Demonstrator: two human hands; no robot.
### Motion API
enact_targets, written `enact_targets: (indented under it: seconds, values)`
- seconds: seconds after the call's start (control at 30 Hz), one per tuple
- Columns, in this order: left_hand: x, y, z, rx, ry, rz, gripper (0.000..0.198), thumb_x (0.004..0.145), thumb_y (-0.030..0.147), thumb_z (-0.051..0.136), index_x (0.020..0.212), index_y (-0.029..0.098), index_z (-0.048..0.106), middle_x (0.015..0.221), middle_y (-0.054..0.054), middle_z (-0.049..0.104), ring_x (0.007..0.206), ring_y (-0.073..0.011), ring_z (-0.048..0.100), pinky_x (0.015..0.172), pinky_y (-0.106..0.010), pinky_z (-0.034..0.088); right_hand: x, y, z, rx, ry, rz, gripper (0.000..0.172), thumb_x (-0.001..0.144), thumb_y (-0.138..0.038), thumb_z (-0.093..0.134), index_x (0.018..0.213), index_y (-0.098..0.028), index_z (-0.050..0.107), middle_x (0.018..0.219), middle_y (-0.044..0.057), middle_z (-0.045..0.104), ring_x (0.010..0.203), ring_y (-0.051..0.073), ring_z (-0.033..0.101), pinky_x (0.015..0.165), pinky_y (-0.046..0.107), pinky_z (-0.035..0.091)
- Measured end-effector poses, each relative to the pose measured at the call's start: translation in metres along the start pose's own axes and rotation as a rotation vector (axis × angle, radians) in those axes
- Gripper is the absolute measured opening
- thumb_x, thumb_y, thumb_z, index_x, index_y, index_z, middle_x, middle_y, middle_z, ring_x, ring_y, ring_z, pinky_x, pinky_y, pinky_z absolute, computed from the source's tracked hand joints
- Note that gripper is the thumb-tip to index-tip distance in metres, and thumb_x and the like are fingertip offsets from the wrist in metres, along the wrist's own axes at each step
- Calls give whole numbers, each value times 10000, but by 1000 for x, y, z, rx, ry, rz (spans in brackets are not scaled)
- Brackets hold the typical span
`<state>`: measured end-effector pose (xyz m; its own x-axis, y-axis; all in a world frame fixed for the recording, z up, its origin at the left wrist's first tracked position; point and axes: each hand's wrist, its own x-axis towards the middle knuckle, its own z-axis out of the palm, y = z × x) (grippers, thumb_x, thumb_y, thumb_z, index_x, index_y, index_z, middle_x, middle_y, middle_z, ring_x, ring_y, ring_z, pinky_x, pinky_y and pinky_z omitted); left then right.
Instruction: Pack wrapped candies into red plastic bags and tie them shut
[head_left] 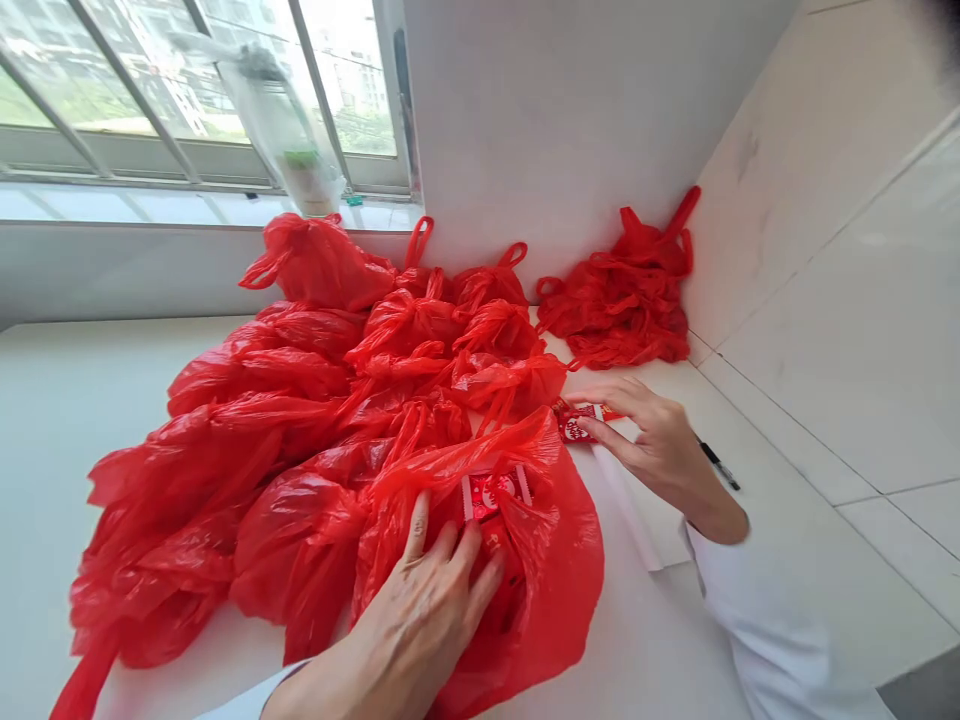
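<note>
My left hand (427, 610) reaches into the mouth of an open red plastic bag (574, 560), its fingers apart and resting on the contents; some fingertips are hidden. Inside the bag, a red packet with white crimped ends (499, 492) shows above the fingers, and more red packaging lies under them. To the right of the bag, my right hand (645, 435) has its thumb and fingers closed on a small red packet (579, 425) with white print. Beneath my right forearm lies a white sheet of paper (652, 510).
Several knotted red bags (300, 350) crowd the white table (67, 400) on the left. A heap of crumpled red bags (622, 290) sits in the back corner. A black pen (718, 465) lies by the tiled wall (847, 330). A plastic-wrapped jar (300, 150) stands on the windowsill.
</note>
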<state>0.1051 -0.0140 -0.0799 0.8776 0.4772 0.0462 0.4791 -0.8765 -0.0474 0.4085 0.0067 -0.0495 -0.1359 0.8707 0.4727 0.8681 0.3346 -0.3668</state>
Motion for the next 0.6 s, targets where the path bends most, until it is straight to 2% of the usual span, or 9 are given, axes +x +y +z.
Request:
enact_targets:
  seconds: [0.07,0.1,0.17,0.23,0.3,0.37,0.47,0.53,0.6]
  values:
    - [-9,2,-6,33,11,33,551,895,117,435,1429,252,436,1393,-82,547,1251,-235,546,1123,-458,387,-2,-37,-12,198,60,-68,202,922,-177,571,1103,-242,630,1062,25,687,1005,180,599,892,325,473]
    - [-13,3,-11,81,17,59,545,906,112,401,1432,252,433,1424,-62,524,1285,-219,520,1097,-399,433,-4,-56,-14,297,13,-153,192,928,-169,563,1095,-242,624,1038,16,693,978,162,611,873,305,482]
    - [-18,5,-20,212,39,135,535,923,94,313,1411,252,467,1426,-18,530,1302,-181,507,1026,-311,504,-7,-86,-10,371,-205,-329,167,945,-145,517,1045,-221,627,1022,19,703,962,156,617,890,310,483]
    - [-21,6,-27,327,61,187,542,930,85,257,1393,237,495,1397,-6,562,1289,-161,521,979,-271,533,-12,-99,5,169,-385,-358,106,918,-147,547,896,-197,638,956,31,709,927,187,626,942,388,462]
    - [-22,7,-30,402,77,202,529,930,93,275,1397,215,493,1374,-25,585,1273,-171,537,956,-264,549,-20,-92,20,-89,-464,-270,66,832,-121,619,825,-184,635,934,51,712,959,252,629,1001,518,407]
    - [-23,8,-30,458,93,183,515,922,107,325,1400,209,490,1355,-43,602,1254,-208,558,947,-294,564,-30,-75,27,-240,-478,-135,249,695,-122,705,929,-185,648,1087,94,695,1111,349,580,1025,619,351]
    - [-25,8,-30,525,113,190,487,914,147,364,1372,180,526,1325,-73,621,1220,-260,586,940,-359,577,-47,-55,21,-308,-482,-46,454,559,-104,707,996,-198,628,1176,124,659,1223,404,503,1024,636,356]
    - [-26,8,-30,597,105,214,478,913,173,362,1356,163,541,1311,-88,629,1202,-256,601,935,-362,577,-57,-51,16,-313,-477,-53,466,536,-90,670,980,-216,611,1166,127,650,1200,398,524,998,629,393]
    - [-27,7,-29,701,40,226,497,908,181,341,1369,190,525,1336,-86,609,1220,-227,588,958,-355,557,-63,-53,16,-307,-457,-55,456,515,-69,642,939,-230,598,1120,130,655,1185,407,532,984,639,405]
